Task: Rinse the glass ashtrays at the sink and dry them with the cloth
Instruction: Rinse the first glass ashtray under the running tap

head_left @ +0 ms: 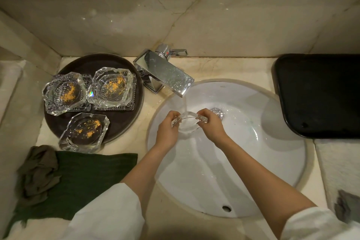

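Held ashtray (188,122) between left hand (168,129) and right hand (210,122), fingers clamped on opposite ends, long axis spanning them, under faucet (165,73) stream.

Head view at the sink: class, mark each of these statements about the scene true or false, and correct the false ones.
1. Both hands hold one glass ashtray under the running tap. True.
2. The round tray carries three ashtrays that are already clean. False: each still holds orange and dark residue.
3. The green cloth lies on the counter left of the sink. True.
4. The left hand is wiping with the cloth. False: it grips the ashtray, as does the right hand.
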`<action>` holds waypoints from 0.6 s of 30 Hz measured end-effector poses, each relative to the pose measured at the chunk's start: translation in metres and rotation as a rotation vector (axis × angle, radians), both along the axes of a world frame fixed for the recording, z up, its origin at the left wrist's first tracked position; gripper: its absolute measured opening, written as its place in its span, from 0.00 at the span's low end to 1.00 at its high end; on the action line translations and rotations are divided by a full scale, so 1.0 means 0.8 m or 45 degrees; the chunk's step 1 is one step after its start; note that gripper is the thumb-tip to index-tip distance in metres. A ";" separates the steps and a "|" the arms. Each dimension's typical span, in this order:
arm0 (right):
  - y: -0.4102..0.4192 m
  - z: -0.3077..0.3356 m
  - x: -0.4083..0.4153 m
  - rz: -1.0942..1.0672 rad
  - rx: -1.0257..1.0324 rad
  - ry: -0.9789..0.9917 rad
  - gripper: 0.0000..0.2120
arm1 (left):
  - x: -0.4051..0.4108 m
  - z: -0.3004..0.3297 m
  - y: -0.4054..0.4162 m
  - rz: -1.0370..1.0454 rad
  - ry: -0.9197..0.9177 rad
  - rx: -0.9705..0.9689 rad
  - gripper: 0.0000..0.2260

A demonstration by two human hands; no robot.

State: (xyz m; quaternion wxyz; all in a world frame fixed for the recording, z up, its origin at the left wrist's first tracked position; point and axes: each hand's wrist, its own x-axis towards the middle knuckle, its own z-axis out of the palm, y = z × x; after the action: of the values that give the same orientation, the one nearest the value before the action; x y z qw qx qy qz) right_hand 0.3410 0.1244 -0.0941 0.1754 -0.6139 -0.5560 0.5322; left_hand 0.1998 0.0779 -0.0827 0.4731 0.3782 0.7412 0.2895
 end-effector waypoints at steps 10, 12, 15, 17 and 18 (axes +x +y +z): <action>-0.006 0.002 0.008 -0.046 -0.052 -0.030 0.06 | 0.002 0.002 0.000 0.117 -0.209 -0.071 0.11; -0.004 0.001 0.010 0.007 -0.053 -0.122 0.08 | 0.002 0.002 0.000 0.140 -0.231 -0.099 0.09; -0.005 0.002 0.012 0.047 -0.091 -0.151 0.08 | 0.001 0.003 -0.002 0.155 -0.200 -0.134 0.06; -0.006 0.004 0.012 0.047 -0.117 -0.113 0.06 | -0.001 0.005 -0.003 0.139 -0.168 -0.128 0.07; -0.006 0.005 0.011 0.044 -0.121 -0.091 0.06 | -0.003 0.006 -0.003 0.135 -0.156 -0.119 0.07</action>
State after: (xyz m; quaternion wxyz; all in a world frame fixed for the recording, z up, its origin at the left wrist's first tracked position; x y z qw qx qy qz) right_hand 0.3498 0.1197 -0.0900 0.1167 -0.6305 -0.5466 0.5386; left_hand 0.1978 0.0753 -0.0782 0.5188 0.2976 0.7425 0.3017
